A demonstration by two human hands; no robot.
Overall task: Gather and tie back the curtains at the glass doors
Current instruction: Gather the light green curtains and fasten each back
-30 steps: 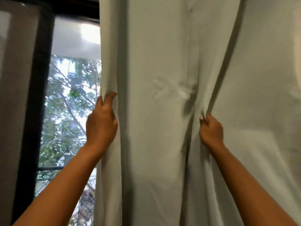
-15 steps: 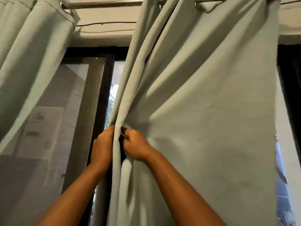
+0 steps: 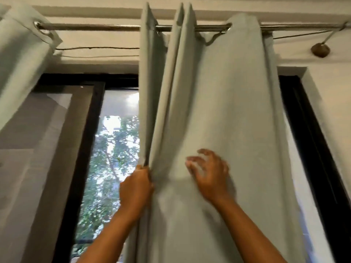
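Right now the left hand (image 3: 135, 188) is clamped on the leading edge of the right curtain (image 3: 218, 120), fingers curled round a bunch of folds beside the open glass door (image 3: 117, 158). The right hand (image 3: 208, 176) is blurred, its fingers spread and loosely bent against the flat cloth, gripping nothing. This curtain hangs by its eyelets from the rod (image 3: 95, 27), partly pleated at the top but wide below. A second curtain (image 3: 22, 63) hangs at the far left, well apart.

Likely trouble: the gathered folds could slip out of the left hand if the right sweeps cloth in too fast, leaving an uneven bundle. A hard downward tug might strain the rod or its wall bracket (image 3: 320, 50). No tie-back shows, so securing the bundle may stall.

No containers are in view.
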